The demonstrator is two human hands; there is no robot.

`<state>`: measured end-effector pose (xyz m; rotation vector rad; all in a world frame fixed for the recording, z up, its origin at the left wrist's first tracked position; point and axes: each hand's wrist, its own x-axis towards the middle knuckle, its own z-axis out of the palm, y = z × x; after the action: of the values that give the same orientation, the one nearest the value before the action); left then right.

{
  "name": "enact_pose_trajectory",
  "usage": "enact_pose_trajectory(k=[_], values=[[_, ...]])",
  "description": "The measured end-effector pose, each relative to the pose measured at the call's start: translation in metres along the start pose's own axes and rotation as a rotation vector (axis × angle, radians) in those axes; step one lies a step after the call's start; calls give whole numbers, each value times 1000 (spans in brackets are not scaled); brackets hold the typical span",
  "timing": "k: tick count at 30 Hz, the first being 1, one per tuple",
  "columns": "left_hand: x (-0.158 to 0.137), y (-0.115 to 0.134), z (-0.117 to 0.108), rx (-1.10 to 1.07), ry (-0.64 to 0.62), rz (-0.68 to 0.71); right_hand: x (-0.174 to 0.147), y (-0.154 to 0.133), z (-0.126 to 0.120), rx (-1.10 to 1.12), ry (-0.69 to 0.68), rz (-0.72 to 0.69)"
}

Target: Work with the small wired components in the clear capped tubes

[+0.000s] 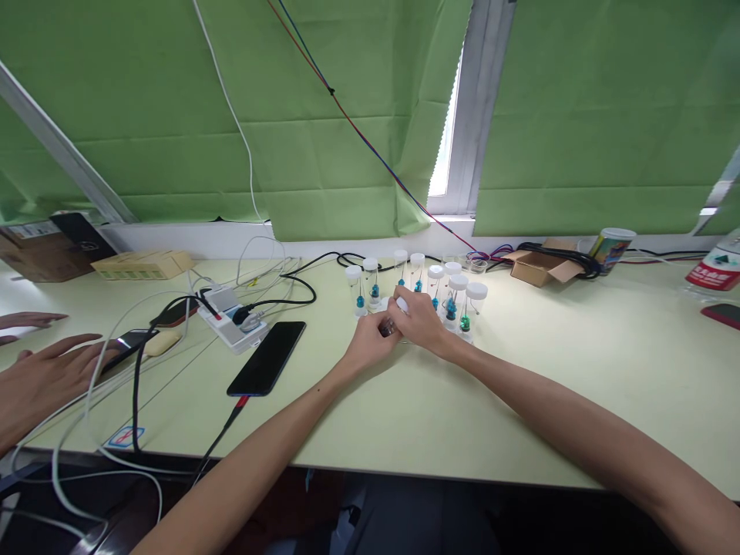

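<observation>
We count one white-capped container [403, 305] between our two hands, and it is mostly hidden by them; the fingers of our right hand [425, 322] are narrow, pinched about its white cap, while the fingers of our left hand [375, 337] curl around its lower part; how tightly they press, we cannot tell. Just beyond and beside these fingers we count eight clear tubes [435, 289] with white caps, all upright; most show a blue part inside, the rightmost a green one.

To the left of our fingers there lie one black phone [267, 358], one white power strip [232, 322] and, farther, one yellowish box [144, 264]; at the far left another person's hand [55, 374] rests on a second phone [128, 344], with white cables crossing in front of it. Beyond our fingers, to the right, are one small open carton [540, 267] with black cable and one printed canister [613, 248]; well apart at the far right stands one bottle [717, 266], whose red label carries white writing too small to read; one sticker [126, 437], nearer to us than our fingers and far left, has a blue frame and an unclear red mark.
</observation>
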<state>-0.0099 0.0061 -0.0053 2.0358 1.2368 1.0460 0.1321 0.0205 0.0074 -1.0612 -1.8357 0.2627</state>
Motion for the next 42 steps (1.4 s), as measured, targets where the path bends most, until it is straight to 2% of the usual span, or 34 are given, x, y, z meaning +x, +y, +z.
enact_pose_trajectory(k=[31, 42], values=[[1, -6, 3, -61, -9, 13, -1, -9, -1, -47, 33, 8], [-1, 1, 0, -103, -30, -14, -4, -4, 4, -142, 85, -45]])
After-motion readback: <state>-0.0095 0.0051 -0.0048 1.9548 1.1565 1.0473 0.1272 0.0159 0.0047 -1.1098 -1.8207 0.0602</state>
